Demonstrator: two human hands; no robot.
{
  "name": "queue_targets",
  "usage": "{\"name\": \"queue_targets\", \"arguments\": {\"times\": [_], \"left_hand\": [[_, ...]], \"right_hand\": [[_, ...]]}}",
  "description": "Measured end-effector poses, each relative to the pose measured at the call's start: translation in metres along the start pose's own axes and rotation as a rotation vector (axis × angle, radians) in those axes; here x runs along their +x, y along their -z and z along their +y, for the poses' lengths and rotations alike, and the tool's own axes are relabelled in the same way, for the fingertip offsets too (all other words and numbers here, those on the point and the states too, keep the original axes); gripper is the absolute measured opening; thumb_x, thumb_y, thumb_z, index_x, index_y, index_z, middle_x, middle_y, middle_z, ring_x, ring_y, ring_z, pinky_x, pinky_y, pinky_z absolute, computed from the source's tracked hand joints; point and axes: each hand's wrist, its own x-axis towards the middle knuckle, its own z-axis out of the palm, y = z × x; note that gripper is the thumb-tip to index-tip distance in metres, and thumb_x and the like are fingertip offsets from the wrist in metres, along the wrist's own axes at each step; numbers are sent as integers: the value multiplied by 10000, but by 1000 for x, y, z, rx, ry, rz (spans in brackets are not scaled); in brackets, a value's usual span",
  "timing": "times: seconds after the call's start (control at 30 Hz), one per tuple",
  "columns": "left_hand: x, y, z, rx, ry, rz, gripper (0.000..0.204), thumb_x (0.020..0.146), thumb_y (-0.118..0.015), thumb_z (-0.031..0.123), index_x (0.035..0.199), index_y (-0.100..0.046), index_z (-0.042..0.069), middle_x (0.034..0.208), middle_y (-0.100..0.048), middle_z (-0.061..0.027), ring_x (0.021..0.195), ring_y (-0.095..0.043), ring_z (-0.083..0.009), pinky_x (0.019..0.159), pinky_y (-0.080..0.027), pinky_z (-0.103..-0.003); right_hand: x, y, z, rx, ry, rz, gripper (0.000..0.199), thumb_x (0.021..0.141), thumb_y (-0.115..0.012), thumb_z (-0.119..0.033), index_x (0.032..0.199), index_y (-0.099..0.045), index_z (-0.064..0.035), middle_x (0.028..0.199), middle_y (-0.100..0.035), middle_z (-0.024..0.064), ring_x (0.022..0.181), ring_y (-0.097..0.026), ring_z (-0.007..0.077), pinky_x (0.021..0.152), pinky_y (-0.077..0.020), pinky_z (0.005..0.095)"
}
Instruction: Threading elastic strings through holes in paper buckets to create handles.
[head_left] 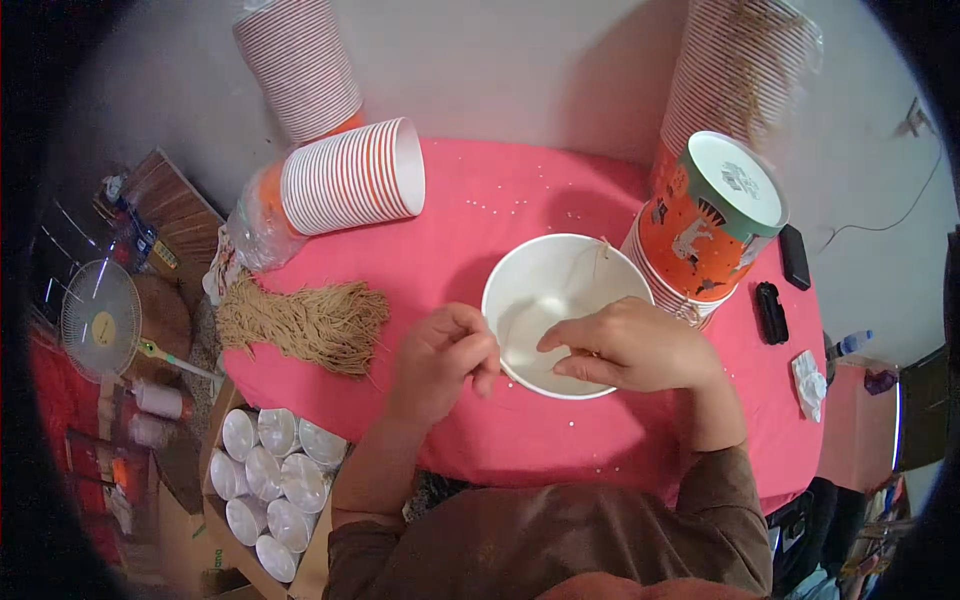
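Note:
A white-lined paper bucket (540, 262) stands mouth up in front of me, with a short tan string (604, 248) at its far right rim. By the bucket's left edge is my left hand (447, 358), its fingers curled in and the thumb near the index finger; whatever they may hold is too small to make out. Over the bucket's mouth reaches my right hand (630, 345), thumb and index finger pointing left with a small gap between them and nothing visible there. A bundle of tan strings (305, 325) lies on the table left of my left hand.
On the pink-covered table (460, 440), stacked buckets (350, 175) lie at the far left; another stack (700, 235) stands upside down at right. White bits dot the cloth. A black case (771, 313) and crumpled tissue (808, 385) lie right. A carton (215, 500) of wrapped cups sits lower left.

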Motion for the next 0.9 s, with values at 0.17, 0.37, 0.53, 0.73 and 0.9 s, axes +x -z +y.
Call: {"name": "queue_targets", "arguments": {"times": [0.17,0.37,0.53,0.73,0.9], "left_hand": [[0,-12,-5,329,20,147,176,981,-475,64,1040,-603,-41,835,-631,-78,607,-574,-107,554,-503,-244],[-4,-17,-8,508,-98,55,269,977,-469,40,1236,-498,-28,884,-626,-81,664,-571,-90,585,-491,-223],[-2,-31,1,533,-2,103,416,968,-466,23,1363,-337,-3,876,-619,-80,648,-549,-83,571,-475,-221],[-4,-28,4,501,108,113,283,943,-528,30,1222,-498,-5,871,-632,-73,681,-561,-63,573,-459,-197],[-4,-16,-9,646,-27,170,105,911,-604,52,970,-642,-25,807,-646,-54,687,-580,-57,577,-460,-196]], "right_hand": [[5,-8,1,-64,23,233,194,826,-678,-128,1000,-647,-49,717,-646,144,653,-641,322,587,-482,395],[13,-18,-12,128,2,332,242,822,-706,-109,1022,-620,-2,676,-613,111,590,-616,254,552,-460,359],[18,-28,-9,241,39,364,147,859,-668,-103,937,-604,4,688,-621,113,606,-624,245,557,-464,356],[14,-22,-12,208,33,433,56,873,-629,-43,889,-586,-12,675,-601,100,597,-604,214,560,-454,324],[6,-6,-11,291,-17,320,74,856,-626,-44,924,-600,-28,713,-613,98,640,-614,221,571,-454,333]]}}
